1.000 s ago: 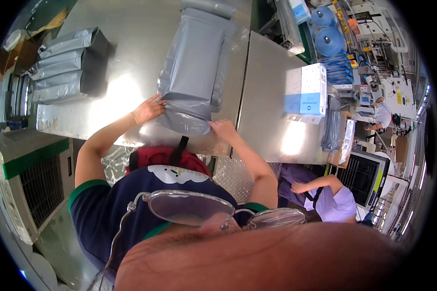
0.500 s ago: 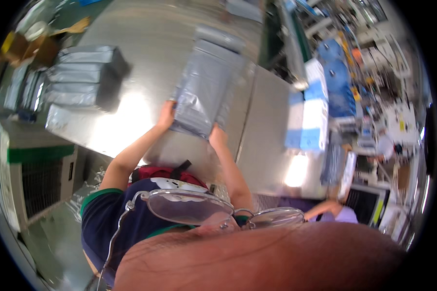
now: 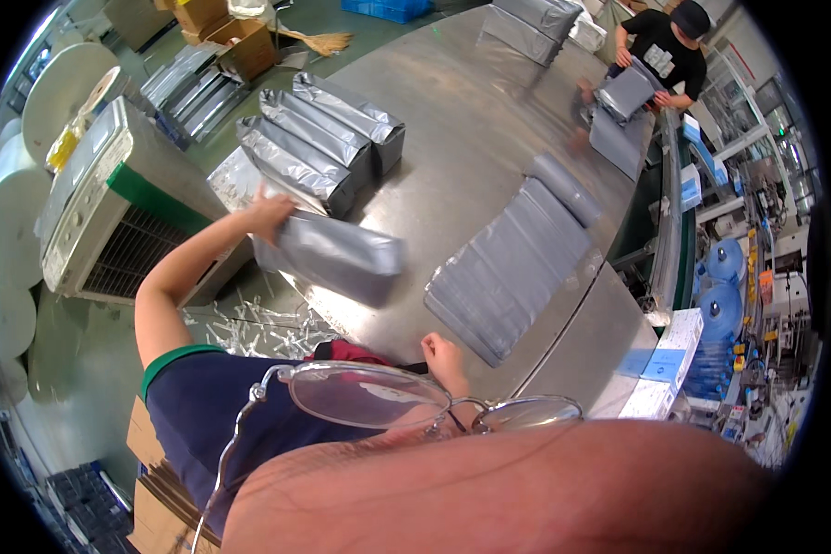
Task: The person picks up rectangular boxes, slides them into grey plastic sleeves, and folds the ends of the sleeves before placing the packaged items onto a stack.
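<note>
My left hand (image 3: 270, 214) grips one end of a silver-grey plastic-wrapped package (image 3: 332, 257), which is smeared by motion near the table's left edge. Just beyond it, several similar silver-grey packages (image 3: 319, 134) lie side by side in a row. Fingers curled and with nothing visible in them, my right hand (image 3: 445, 358) hovers by the table's near edge. To its right lies a flat pile of grey plastic bags (image 3: 517, 268), with a rolled grey piece (image 3: 566, 189) across its far end.
A metal table (image 3: 452, 166) spans the middle. Across it, a person in black (image 3: 665, 55) handles grey packages. A conveyor (image 3: 660, 249) and blue-white packs (image 3: 665, 355) stand right. A white machine with a grille (image 3: 125, 203) and large white rolls (image 3: 14, 222) stand left.
The view has swung left. Both hands were on the near end of the grey package in the middle; now my left hand holds a package beside the row and my right hand is off the pile.
</note>
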Demonstrator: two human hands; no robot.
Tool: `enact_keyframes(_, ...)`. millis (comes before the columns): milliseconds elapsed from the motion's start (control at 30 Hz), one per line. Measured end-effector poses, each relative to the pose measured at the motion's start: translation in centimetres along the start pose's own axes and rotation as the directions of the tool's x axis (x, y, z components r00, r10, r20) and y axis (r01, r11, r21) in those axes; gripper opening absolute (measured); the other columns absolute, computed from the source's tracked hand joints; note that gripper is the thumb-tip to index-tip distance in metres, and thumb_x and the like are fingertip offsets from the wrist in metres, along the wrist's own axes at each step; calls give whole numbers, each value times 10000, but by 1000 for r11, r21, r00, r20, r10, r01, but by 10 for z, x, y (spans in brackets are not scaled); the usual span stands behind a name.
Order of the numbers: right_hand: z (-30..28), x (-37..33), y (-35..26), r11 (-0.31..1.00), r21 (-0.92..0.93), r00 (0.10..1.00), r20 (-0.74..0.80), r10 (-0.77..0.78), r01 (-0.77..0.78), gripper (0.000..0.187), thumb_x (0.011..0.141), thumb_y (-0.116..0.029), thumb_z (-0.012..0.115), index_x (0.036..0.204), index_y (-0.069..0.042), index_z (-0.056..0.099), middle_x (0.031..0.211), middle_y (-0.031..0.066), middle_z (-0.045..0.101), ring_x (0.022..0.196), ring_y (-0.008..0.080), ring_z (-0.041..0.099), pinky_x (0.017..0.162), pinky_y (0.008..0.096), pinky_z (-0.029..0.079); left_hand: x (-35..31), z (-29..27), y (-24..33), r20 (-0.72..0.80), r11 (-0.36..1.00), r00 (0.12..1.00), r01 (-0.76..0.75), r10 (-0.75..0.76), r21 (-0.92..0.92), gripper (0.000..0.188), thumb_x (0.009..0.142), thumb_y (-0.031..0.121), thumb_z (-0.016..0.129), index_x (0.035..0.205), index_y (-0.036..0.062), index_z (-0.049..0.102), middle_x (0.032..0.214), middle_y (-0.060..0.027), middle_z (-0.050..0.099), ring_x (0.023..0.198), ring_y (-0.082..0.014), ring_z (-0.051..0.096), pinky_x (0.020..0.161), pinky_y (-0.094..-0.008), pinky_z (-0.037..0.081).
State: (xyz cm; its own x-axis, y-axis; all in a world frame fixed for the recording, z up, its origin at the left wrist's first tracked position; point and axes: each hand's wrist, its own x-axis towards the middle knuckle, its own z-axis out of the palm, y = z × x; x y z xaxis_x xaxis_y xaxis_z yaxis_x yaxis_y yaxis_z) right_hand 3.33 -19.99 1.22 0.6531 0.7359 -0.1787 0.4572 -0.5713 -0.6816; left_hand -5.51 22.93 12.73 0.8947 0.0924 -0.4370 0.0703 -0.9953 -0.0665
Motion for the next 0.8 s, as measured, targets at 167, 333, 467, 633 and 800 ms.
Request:
enact_keyframes(167, -1, -4, 1, 999, 32, 1000, 10, 11, -12, 230, 757, -280, 479, 915, -120, 526, 754, 97, 573, 723, 263, 544, 624, 370, 420, 24, 31, -138, -521, 979, 842, -36, 136, 199, 435, 596, 96, 567, 1012, 71, 443, 1047, -56, 449, 1052, -185, 386, 949, -540, -6)
enact_keyframes(333, -48, -29, 45, 975, 71, 889, -402, 221, -210, 332, 742, -248, 523, 1032, -95, 475, 897, 102, 543, 788, 260, 528, 690, 351, 416, 39, 68, -182, -464, 848, 812, 488, -354, 208, 304, 740, 155, 421, 1040, 122, 457, 1077, -61, 452, 983, -201, 431, 869, -402, 277)
enact_keyframes(467, -140, -90, 158, 922, 83, 330, -918, 218, -378, 403, 685, -163, 580, 1039, -13, 458, 995, 139, 498, 949, 288, 458, 820, 333, 359, 30, 110, -169, -513, 430, 366, 903, -776, -7, 520, 731, 361, 445, 1180, 133, 316, 1218, -50, 340, 1122, -192, 313, 926, -434, 179)
enact_keyframes(633, -282, -238, 315, 361, 183, -49, -935, 350, -914, 845, 489, -374, 711, 1154, -10, 336, 1168, 173, 356, 1084, 315, 338, 881, 405, 308, 7, 120, -103, -575, 398, 58, 778, -816, -487, 507, 723, 245, 528, 1186, 195, 328, 1148, -33, 413, 1069, -225, 376, 842, -443, 311)
enact_keyframes(800, -300, -291, 372, 4, 291, -199, -663, 721, -957, 1041, 488, -330, 686, 1267, -46, 57, 1252, 164, 240, 1108, 300, 312, 844, 456, 321, -16, 149, 49, -610, 633, 229, 481, -759, -607, 309, 683, 77, 522, 990, 70, 499, 966, -118, 499, 881, -275, 481, 744, -332, 407)
